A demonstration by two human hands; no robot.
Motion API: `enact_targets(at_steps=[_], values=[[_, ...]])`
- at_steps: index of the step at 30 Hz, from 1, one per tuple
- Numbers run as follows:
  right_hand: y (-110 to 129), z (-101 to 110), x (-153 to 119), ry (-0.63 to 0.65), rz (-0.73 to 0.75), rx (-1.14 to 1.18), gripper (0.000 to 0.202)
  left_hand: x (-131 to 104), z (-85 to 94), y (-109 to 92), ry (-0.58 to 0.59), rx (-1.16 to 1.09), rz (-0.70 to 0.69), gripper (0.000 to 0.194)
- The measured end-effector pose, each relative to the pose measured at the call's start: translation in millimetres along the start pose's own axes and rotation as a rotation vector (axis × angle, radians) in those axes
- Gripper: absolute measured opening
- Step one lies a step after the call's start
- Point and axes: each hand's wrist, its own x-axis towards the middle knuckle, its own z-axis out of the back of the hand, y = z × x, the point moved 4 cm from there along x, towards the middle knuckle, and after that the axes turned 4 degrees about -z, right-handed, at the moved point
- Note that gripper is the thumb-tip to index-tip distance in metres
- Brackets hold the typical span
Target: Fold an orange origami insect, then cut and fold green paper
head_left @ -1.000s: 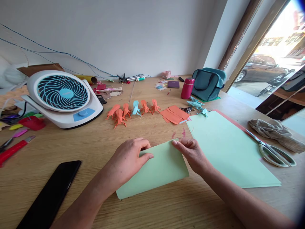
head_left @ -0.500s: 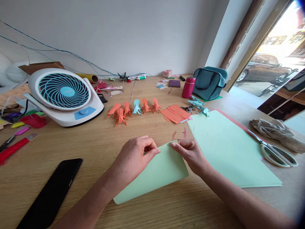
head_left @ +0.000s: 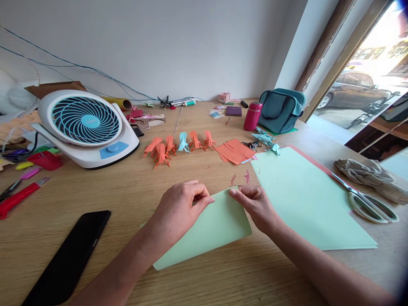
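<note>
A pale green sheet of paper (head_left: 204, 238) is held up at a slant over the wooden table, its lower edge curving toward me. My left hand (head_left: 183, 208) pinches the sheet's upper edge near the middle, thumb against curled fingers. At the upper right corner, my right hand (head_left: 256, 204) grips the same sheet between thumb and bent fingers. My left wrist and forearm hide part of the sheet's left side. To the right lies a stack of larger light green sheets (head_left: 306, 204), with scissors (head_left: 366, 202) resting on its right edge.
Several orange folded-paper beetles (head_left: 161, 155) and a blue one (head_left: 182, 142) stand beyond my hands. Orange paper pieces (head_left: 235, 151) lie near a pink flask (head_left: 253, 116) and a teal bag (head_left: 282, 111). A fan (head_left: 89, 127), a red cutter (head_left: 21, 197) and a black phone (head_left: 68, 255) occupy the left.
Both hands keep their hold on the green sheet. Only a very slight shift of the hands and sheet shows.
</note>
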Motion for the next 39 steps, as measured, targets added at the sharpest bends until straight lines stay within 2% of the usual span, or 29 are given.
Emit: enact_targets(at_steps=[5, 10, 13, 20, 25, 28, 32, 36, 39], values=[[-0.5, -0.3, 0.0, -0.008, -0.003, 0.026, 0.053, -0.6, -1.5, -2.3, -0.007, 0.104, -0.081, 0.021], [-0.8, -2.3, -2.9, 0.054, -0.011, 0.019, 0.031, -2.4, -7.7, -8.0, -0.011, 0.228, -0.165, 0.018], [-1.5, 1.1, -2.6, 0.015, 0.032, -0.034, 0.026, -2.7, -10.3, -10.3, -0.007, 0.304, -0.197, 0.018], [-12.7, 11.8, 4.0, -0.075, 0.024, -0.018, 0.025, -2.8, -7.3, -7.8, 0.027, 0.359, -0.158, 0.020], [-20.0, 25.3, 14.0, -0.185, 0.086, -0.011, 0.024, -5.2, 5.3, -3.5, 0.032, 0.436, -0.085, 0.014], [-21.0, 27.7, 18.1, -0.200, 0.115, 0.015, 0.022, -8.3, 21.0, 7.2, 0.030, 0.383, -0.012, 0.010], [-19.1, 27.7, 19.5, -0.182, 0.132, 0.067, 0.020, -10.3, 42.7, 26.4, -0.011, 0.176, 0.054, 0.014], [-19.8, 32.8, 20.5, -0.191, 0.133, 0.110, 0.020, -8.8, 49.9, 37.4, -0.003, -0.051, 0.082, 0.016], [-24.5, 38.2, 22.7, -0.203, 0.089, 0.142, 0.020, -7.5, 49.1, 40.6, -0.018, -0.107, 0.130, 0.017]])
